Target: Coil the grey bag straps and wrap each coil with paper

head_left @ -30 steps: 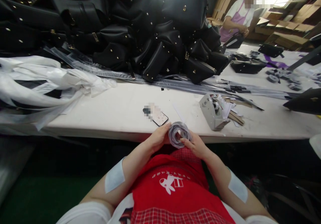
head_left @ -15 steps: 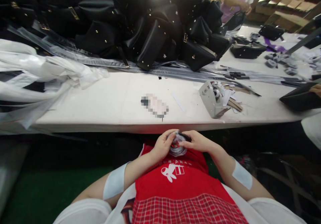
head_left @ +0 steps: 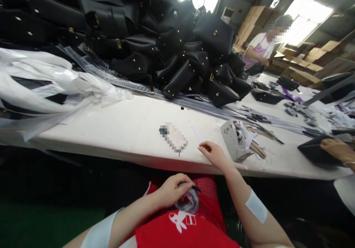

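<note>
A coil of clear grey plastic-wrapped strap (head_left: 191, 200) with a black end rests over my red apron, and my left hand (head_left: 176, 188) is closed around its upper side. My right hand (head_left: 213, 153) reaches over the table edge, fingers curled with a gap between thumb and fingers. Its fingertips are at the near end of a thin white strip (head_left: 195, 131) lying on the table; whether they touch it I cannot tell. Left of that hand lies a phone-shaped, blurred-out thing (head_left: 175, 137).
A white tape dispenser (head_left: 231, 140) holding scraps stands right of my hand. Black bags (head_left: 177, 79) are piled behind clear plastic strips. White sheeting (head_left: 69, 79) is bunched at left. A co-worker's hand (head_left: 337, 150) rests on a black bag; another person (head_left: 259, 52) stands farther back.
My right hand has let go of the coil and moved forward to the white strip on the table. My left hand still holds the coil. The view has tilted up.
</note>
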The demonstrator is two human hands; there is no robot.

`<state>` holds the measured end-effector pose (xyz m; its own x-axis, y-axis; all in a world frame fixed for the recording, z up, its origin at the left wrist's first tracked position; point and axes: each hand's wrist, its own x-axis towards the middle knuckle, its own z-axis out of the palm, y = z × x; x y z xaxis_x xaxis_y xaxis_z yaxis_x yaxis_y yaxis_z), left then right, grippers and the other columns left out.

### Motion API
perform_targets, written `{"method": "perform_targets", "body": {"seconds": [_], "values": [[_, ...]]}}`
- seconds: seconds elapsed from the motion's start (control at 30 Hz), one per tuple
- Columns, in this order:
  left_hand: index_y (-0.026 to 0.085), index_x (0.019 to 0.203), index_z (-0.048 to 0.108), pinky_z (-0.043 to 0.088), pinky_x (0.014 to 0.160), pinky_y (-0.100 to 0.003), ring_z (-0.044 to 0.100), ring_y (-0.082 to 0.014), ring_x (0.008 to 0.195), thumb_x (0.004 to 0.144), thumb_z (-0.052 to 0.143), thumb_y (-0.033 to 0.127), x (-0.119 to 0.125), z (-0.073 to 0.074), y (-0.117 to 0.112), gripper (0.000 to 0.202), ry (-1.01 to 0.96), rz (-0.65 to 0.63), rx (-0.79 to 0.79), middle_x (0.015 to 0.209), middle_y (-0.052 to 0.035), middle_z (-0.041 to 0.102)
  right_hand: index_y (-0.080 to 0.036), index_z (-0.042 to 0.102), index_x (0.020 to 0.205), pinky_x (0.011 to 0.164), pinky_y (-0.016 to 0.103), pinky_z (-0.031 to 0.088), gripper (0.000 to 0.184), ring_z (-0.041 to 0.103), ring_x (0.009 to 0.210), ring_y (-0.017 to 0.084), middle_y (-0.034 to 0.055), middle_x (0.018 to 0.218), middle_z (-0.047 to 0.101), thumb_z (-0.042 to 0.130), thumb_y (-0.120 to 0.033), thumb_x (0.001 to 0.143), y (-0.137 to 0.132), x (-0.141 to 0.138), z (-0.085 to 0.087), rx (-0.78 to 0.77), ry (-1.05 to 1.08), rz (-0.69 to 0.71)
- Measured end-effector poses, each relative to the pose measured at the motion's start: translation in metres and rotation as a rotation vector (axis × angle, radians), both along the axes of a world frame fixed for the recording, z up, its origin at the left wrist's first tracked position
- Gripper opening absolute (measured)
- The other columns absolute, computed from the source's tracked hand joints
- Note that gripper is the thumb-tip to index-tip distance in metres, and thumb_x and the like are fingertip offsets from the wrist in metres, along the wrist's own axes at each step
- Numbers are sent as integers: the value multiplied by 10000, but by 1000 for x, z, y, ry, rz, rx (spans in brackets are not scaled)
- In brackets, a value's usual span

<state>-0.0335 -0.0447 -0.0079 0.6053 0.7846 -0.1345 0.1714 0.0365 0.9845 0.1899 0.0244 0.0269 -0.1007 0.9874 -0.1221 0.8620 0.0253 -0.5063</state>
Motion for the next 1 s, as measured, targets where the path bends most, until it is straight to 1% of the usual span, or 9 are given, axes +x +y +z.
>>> {"method": "perform_targets", "body": {"seconds": [0.07,0.13,0.23,0.33,0.4,0.5,0.6,0.8,1.0], "values": [[179,896,727,462,813,-262,620,-182,867,865,556,382,2,7,0,268,10,-13,60,906,-56,697,-154,607,1116,850,298,453,317,608,945,207,105,1038,662,510,-379,915,23,-4,-7,126,-233,-156],[182,896,731,457,824,-255,618,-173,866,861,555,353,4,13,0,248,43,-14,100,900,-50,695,-101,599,1107,912,352,421,295,571,1049,271,178,1095,631,539,-291,888,40,-10,-16,158,-356,-214],[189,891,731,457,814,-247,620,-167,865,865,548,355,4,14,0,249,82,-4,113,898,-44,693,-47,628,1015,872,367,425,218,588,1030,309,239,1051,639,501,-129,858,56,-15,-28,151,-431,-232],[189,900,732,457,808,-244,626,-168,871,866,548,371,2,10,1,260,83,11,109,915,-44,693,-48,659,970,779,327,443,252,645,925,277,227,985,679,446,-33,837,66,-7,-31,121,-458,-241],[188,909,731,456,811,-245,627,-170,880,865,550,381,0,9,1,269,79,24,99,926,-46,693,-81,690,930,729,301,444,234,667,871,256,191,928,709,468,-79,856,70,3,-28,97,-445,-239],[183,903,731,456,822,-248,626,-173,889,865,548,404,-1,7,1,290,73,36,79,924,-47,694,-162,730,862,681,263,441,213,682,822,219,106,851,742,536,-246,882,68,17,-22,69,-402,-233],[175,889,729,457,825,-249,627,-175,884,861,551,415,1,6,1,300,60,36,61,913,-49,695,-212,746,884,655,255,438,234,685,829,209,65,863,752,552,-342,885,61,27,-16,77,-385,-262],[165,900,723,465,815,-253,633,-176,869,858,549,416,5,5,1,308,64,19,61,917,-56,697,-211,740,888,636,296,433,268,675,809,247,95,859,738,570,-418,881,46,31,-9,134,-434,-329],[163,925,719,464,837,-265,631,-184,898,868,528,422,6,7,3,327,50,-1,36,944,-62,704,-185,714,755,677,289,424,322,660,802,225,109,835,724,571,-436,898,35,15,-21,120,-426,-129]]}}
